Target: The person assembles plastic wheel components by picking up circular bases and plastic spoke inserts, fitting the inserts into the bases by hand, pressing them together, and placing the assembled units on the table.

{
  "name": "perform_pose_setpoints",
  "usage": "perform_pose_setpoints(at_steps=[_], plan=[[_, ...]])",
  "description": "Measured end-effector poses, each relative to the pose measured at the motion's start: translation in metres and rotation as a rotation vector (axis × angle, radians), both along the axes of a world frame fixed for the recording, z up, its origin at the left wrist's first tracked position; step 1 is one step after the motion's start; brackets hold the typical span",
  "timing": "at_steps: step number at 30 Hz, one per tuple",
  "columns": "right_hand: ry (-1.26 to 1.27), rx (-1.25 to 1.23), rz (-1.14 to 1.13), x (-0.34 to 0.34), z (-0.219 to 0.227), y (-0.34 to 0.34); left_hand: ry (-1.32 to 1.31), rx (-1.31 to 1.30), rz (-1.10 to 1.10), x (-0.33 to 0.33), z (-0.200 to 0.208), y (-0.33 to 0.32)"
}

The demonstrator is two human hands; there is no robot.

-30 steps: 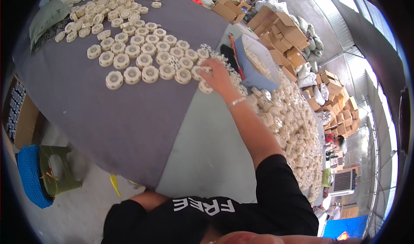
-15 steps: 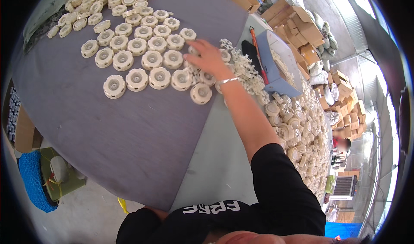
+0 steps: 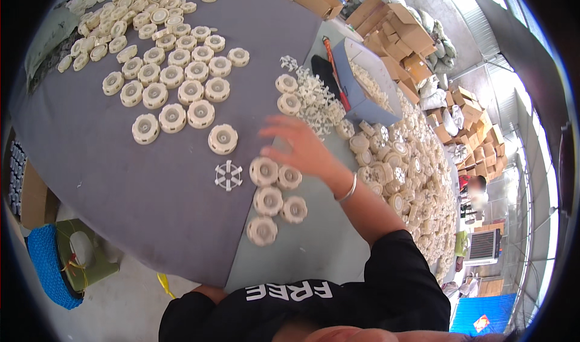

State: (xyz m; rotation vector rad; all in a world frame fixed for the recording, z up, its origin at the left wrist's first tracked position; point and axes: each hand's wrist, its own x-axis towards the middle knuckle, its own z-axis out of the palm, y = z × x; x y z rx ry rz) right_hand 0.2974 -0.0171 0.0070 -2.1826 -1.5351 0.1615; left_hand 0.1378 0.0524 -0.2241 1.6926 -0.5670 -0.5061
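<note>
Five cream scalloped caps [image 3: 267, 201] sit clustered just right of the white spoked ring [image 3: 228, 175], and my right hand [image 3: 296, 145], slightly blurred, hangs beyond and right of that ring with fingers loosely spread and nothing I can see in it, though I cannot tell whether the thumb touches the nearest cap. My left hand is out of view, so I cannot tell its state. I judge the caps light, stiff and perhaps a little slippery, best pinched across the notched rim, whereas the ring looks thinner and more fragile, safer held by its hub
</note>
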Motion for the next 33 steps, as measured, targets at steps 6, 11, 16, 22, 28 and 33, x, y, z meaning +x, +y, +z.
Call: perform_pose_setpoints(at_steps=[6,11,16,22,28,33], plan=[[-0.422,-0.093,-0.516,0.176,0.000,0.043,-0.016,0.011,0.014,0.030,-0.008,0.013],[0.098,-0.165,-0.479,0.203,-0.021,0.050,0.020,0.031,0.038,0.026,-0.020,0.032],[-0.007,-0.253,-0.346,0.157,-0.019,0.023,0.033,0.035,0.032,0.014,-0.016,0.023],[0.092,-0.229,-0.170,0.087,-0.003,-0.029,0.022,0.072,-0.010,-0.019,0.002,0.008],[0.202,-0.336,-0.130,0.049,-0.005,-0.071,0.060,0.085,-0.004,-0.077,0.010,-0.019],[0.016,0.141,-0.315,0.006,0.022,-0.115,0.143,0.097,-0.005,-0.136,0.009,-0.038]])
